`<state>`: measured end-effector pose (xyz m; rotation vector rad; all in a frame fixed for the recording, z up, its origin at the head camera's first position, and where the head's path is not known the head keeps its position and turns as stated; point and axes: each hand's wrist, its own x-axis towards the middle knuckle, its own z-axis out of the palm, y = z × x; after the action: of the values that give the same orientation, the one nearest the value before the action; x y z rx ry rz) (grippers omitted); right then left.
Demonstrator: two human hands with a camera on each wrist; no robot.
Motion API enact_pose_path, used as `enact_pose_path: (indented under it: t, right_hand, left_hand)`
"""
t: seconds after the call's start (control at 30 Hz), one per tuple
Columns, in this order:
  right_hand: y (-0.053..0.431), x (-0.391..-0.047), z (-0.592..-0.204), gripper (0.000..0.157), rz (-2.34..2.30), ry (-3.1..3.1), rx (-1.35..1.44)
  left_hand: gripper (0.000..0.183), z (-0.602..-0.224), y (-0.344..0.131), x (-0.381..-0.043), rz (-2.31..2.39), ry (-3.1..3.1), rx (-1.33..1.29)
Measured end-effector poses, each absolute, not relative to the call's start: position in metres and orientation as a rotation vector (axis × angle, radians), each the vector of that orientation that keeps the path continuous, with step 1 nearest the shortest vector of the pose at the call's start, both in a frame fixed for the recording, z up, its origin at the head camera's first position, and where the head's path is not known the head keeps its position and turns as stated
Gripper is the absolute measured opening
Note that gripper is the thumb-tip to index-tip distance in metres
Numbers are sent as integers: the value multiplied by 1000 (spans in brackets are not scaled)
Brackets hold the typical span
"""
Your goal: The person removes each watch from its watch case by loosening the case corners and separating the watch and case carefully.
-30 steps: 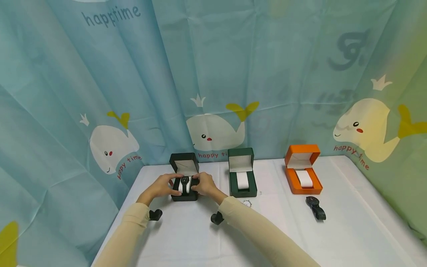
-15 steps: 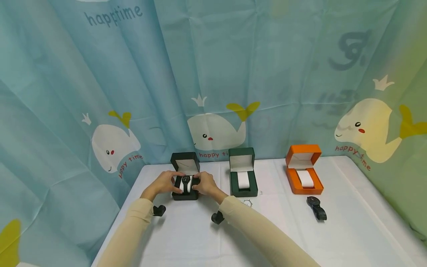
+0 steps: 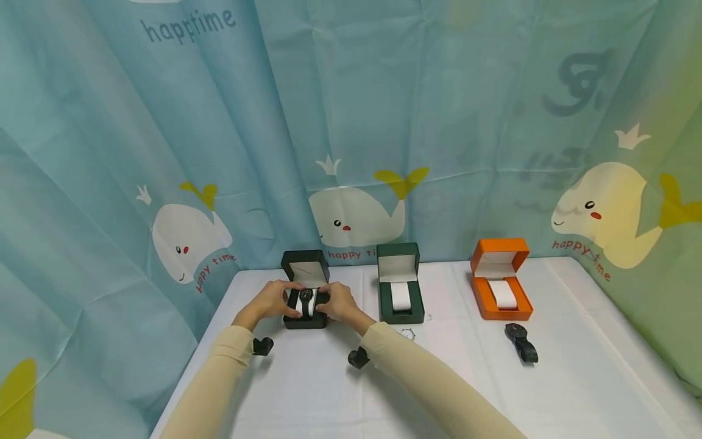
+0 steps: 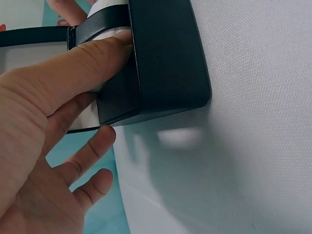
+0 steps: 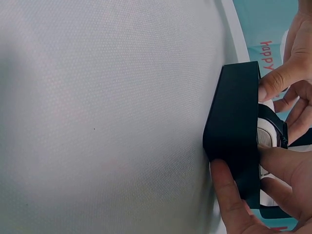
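Observation:
A black wristwatch is wrapped round a white watch cushion in the open black watch box at the table's back left. My left hand holds the cushion from the left; in the left wrist view its thumb presses just inside the box wall, beside the black strap, with two other fingers spread free. From the right, my right hand grips the cushion. In the right wrist view one of its fingers lies against the box's outer wall. The cushion's underside is hidden in the box.
A green watch box and an orange watch box stand open to the right, each with a bare white cushion. A silver-rimmed watch lies partly behind the right sleeve. Another black watch lies before the orange box. A curtain hangs behind.
My left hand and wrist have shifted slightly forward and to the right at the black box. My right hand has stayed almost still. The head view has drifted a little.

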<state>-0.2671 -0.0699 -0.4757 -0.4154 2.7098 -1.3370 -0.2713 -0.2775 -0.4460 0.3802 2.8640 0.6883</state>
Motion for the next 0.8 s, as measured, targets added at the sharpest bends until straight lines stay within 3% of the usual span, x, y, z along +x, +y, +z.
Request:
enact_pose_path:
  t: [0.8]
  right_hand:
    - [-70,-272,-482,41,-1314,2716,-436]
  left_hand:
    - [61,-449,-275,-272,721,2899,445]
